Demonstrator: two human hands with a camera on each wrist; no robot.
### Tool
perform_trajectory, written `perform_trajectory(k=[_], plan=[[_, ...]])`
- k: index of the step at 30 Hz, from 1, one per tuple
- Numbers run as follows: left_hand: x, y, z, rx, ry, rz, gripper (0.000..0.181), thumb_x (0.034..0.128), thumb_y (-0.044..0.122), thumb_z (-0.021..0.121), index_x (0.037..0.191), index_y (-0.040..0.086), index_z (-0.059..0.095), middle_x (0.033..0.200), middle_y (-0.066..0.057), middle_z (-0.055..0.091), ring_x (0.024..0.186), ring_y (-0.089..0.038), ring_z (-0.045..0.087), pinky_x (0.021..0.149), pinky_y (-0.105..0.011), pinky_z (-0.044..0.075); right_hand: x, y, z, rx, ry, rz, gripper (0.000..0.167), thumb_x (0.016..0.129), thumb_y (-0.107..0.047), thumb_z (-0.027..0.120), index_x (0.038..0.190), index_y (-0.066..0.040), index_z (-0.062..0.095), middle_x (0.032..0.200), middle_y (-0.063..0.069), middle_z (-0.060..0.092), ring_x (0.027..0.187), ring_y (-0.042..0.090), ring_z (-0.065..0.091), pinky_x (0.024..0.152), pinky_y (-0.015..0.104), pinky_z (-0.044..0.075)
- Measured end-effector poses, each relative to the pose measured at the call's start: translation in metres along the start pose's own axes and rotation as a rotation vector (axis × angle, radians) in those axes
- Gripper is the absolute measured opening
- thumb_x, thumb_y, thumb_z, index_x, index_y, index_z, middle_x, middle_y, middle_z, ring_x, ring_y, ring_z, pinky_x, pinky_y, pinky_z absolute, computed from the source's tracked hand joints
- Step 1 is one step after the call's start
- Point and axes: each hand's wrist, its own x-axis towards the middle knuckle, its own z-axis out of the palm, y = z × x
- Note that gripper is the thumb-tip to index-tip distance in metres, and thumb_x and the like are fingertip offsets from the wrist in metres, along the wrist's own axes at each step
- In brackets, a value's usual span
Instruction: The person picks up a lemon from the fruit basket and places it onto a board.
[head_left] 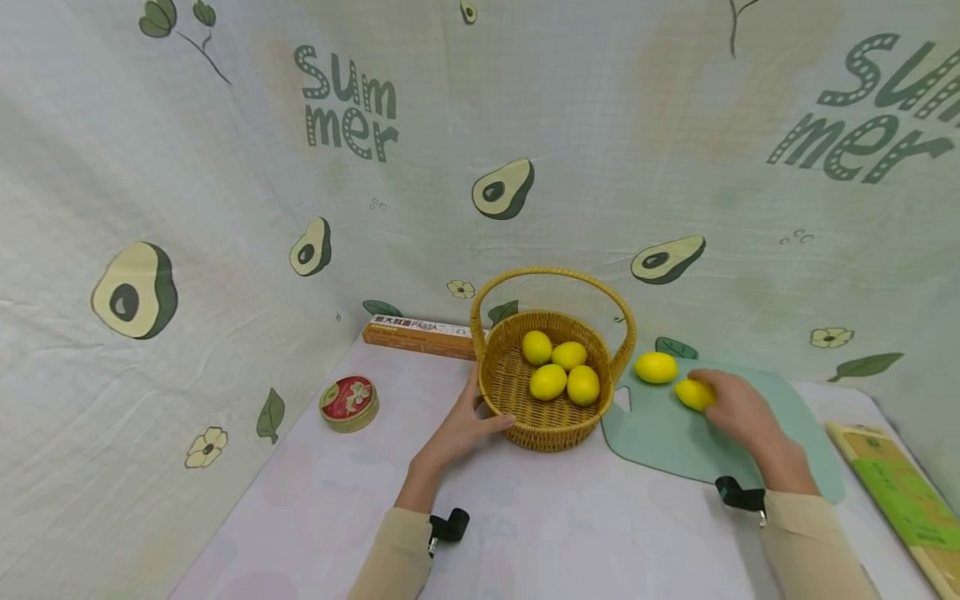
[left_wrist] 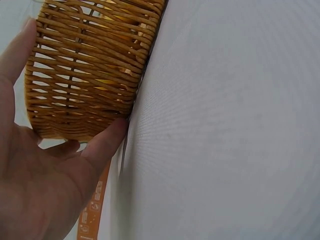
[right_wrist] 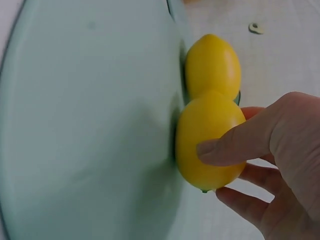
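Note:
A round wicker basket [head_left: 550,435] with a tall handle stands mid-table, with several lemons [head_left: 548,382] inside. My left hand [head_left: 459,425] holds the basket's left side; in the left wrist view its thumb [left_wrist: 107,142] touches the weave low down, near the table. On the green cutting board [head_left: 667,442] at the right, my right hand [head_left: 742,414] pinches a lemon [right_wrist: 207,175] between thumb and fingers. This lemon looks to be on or just over the board; I cannot tell which. Another lemon [head_left: 656,367] lies on the board beyond it, untouched.
Behind the basket, to its left, lies a long pasta box [head_left: 420,337]. A round red-topped tin [head_left: 349,403] sits at the left. Along the right edge is a green and tan packet [head_left: 900,500]. Printed cloth [head_left: 570,108] hangs behind the table.

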Motion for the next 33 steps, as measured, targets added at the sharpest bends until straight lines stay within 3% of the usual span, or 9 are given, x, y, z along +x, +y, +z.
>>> perform_trajectory(k=[6,14,23,33], plan=[[0.000,0.003,-0.001,-0.021,-0.011,-0.005,0.116,0.0839,0.032,0.081,0.157,0.043,-0.008,0.167,0.012,-0.002,0.154,-0.030,0.019,0.122,-0.059,0.018,0.012,0.010,-0.003,0.001,-0.010,0.031,0.060,0.077,0.015,0.047,0.137,0.009,0.050,0.138,0.036,0.047,0.125,0.057,0.040,0.103,0.073,0.030],[-0.008,0.020,-0.002,-0.054,-0.024,-0.016,0.116,0.0830,0.031,0.082,0.160,0.035,-0.006,0.168,0.008,-0.002,0.153,-0.034,0.019,0.123,-0.059,0.016,0.022,0.014,-0.006,0.001,-0.015,0.076,0.059,0.078,0.015,0.047,0.137,0.010,0.048,0.139,0.037,0.045,0.125,0.056,0.039,0.104,0.073,0.029],[0.002,-0.001,-0.001,-0.013,-0.015,0.008,0.114,0.0837,0.034,0.081,0.155,0.047,-0.007,0.167,0.014,-0.003,0.153,-0.032,0.020,0.122,-0.061,0.017,0.031,0.017,-0.008,-0.021,-0.024,0.067,0.057,0.080,0.014,0.047,0.137,0.009,0.049,0.139,0.037,0.045,0.125,0.056,0.039,0.105,0.073,0.028],[0.000,0.001,0.000,0.002,0.002,0.007,0.111,0.0837,0.035,0.080,0.151,0.055,-0.006,0.166,0.016,0.001,0.153,-0.030,0.022,0.121,-0.061,0.017,0.036,0.021,-0.006,0.013,-0.012,0.051,0.058,0.078,0.015,0.045,0.136,0.011,0.049,0.139,0.037,0.045,0.126,0.056,0.038,0.105,0.073,0.028]])
